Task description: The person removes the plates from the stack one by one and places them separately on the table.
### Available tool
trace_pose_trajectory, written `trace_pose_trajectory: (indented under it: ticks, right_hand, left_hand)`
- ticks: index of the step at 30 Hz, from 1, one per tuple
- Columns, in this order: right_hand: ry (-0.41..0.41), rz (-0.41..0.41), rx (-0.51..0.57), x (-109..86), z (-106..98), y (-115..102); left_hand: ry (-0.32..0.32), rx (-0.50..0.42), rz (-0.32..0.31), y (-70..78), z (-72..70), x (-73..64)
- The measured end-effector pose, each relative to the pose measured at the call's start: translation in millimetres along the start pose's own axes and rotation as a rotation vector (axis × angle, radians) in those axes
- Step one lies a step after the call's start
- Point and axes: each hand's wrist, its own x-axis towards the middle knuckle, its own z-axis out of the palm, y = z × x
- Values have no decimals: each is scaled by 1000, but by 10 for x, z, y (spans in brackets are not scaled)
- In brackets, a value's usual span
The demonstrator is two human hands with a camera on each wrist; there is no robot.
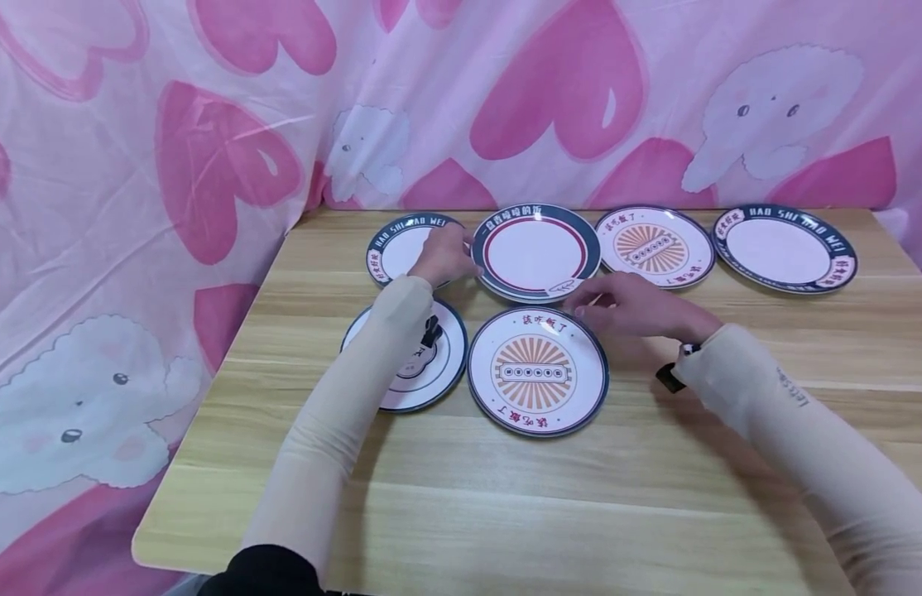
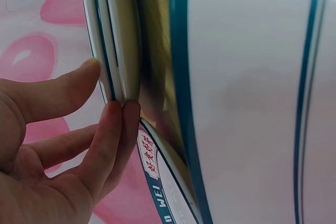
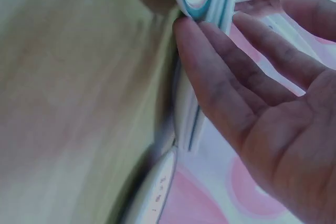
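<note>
A stack of nested round plates (image 1: 535, 252) stands at the back middle, its top plate white with a dark rim and a red ring. At its left edge, my left hand (image 1: 444, 255) has the thumb over the upper rim and its fingertips against the side of the rims, as the left wrist view shows. My right hand (image 1: 617, 305) lies by the stack's front right edge, with fairly straight fingers (image 3: 220, 77) at the rims. Just in front is a plate with an orange sunburst (image 1: 537, 372). My left forearm partly covers a white plate with a blue rim (image 1: 449, 364).
Along the back of the wooden table (image 1: 580, 513) stand a dark-rimmed lettered plate (image 1: 394, 252) at left, a sunburst plate (image 1: 655, 247) and another lettered plate (image 1: 785, 248) at right. A pink curtain (image 1: 431, 99) with hearts hangs behind the table and to its left.
</note>
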Motion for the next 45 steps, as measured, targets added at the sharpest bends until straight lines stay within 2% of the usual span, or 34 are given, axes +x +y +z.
trace_pose_trajectory:
  ticks: [12, 21, 31, 45]
  right_hand:
    - [128, 45, 162, 67, -269, 104]
    - [264, 173, 103, 154, -366, 167]
    - [328, 285, 208, 292, -324, 206]
    - [391, 265, 257, 457, -275, 281]
  left_hand:
    - [-7, 1, 3, 0, 1, 20]
    - [-8, -10, 3, 9, 22, 24]
    - [-3, -2, -13, 22, 11, 18]
    - [1, -6, -18, 22, -4, -18]
